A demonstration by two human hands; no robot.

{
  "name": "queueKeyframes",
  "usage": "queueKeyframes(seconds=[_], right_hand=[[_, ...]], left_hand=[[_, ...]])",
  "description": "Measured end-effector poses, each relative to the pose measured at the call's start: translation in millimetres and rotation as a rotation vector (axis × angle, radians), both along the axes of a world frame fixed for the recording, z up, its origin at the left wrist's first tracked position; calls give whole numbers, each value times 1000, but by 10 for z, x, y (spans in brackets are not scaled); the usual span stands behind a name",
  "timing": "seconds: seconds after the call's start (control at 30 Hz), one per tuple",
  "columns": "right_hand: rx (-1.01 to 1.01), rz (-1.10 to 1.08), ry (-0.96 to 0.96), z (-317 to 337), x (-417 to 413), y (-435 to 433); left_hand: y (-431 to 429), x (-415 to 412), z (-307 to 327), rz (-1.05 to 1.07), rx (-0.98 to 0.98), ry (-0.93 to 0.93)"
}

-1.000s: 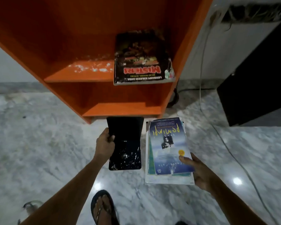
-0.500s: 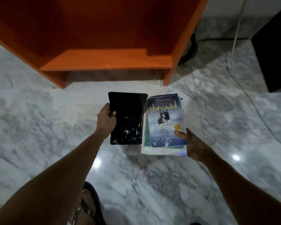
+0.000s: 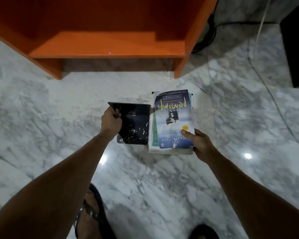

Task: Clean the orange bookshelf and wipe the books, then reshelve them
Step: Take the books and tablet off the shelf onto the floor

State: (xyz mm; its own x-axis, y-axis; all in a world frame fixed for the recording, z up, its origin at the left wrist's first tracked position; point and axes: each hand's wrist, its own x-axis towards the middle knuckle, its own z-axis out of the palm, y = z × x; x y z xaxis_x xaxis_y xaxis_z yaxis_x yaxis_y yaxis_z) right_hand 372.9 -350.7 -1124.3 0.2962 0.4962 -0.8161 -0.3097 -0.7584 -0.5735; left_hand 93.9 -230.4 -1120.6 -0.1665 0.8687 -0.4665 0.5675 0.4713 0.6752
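Observation:
My left hand (image 3: 111, 121) grips the left edge of a black book (image 3: 134, 124) whose cover is flecked with white dust and flakes. My right hand (image 3: 197, 141) holds a stack of books (image 3: 173, 121) by its near right corner, thumb on the blue top cover with yellow lettering. Both are held low over the marble floor, side by side and almost touching. The orange bookshelf (image 3: 107, 47) stands ahead; only its bottom shelf shows, and it is bare.
White and grey marble floor (image 3: 41, 128) all around. Cables (image 3: 259, 66) run along the floor at the right, beside a dark cabinet (image 3: 295, 42). My sandalled feet (image 3: 91, 214) are at the bottom edge.
The view has tilted down, so the upper shelf with its lying book has left the frame. Both hands with their books have sunk closer to the floor.

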Motion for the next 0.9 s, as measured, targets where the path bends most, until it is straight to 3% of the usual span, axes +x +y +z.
queueKeyframes(seconds=[0.2, 0.43, 0.67, 0.77, 0.9], right_hand=[[-59, -30, -77, 794, -127, 194], [-3, -30, -3, 2444, -269, 560], [230, -47, 35, 4693, -402, 1011], [280, -78, -29, 5327, -434, 1196], [423, -197, -207, 6209, -490, 1490]], left_hand=[[-84, -78, 653, -47, -132, 51], [-230, -4, 2317, -8, -127, 43], [94, 132, 4442, -66, 167, 85], [331, 130, 5147, -71, 350, 109], [632, 90, 6087, 81, 553, 27]])
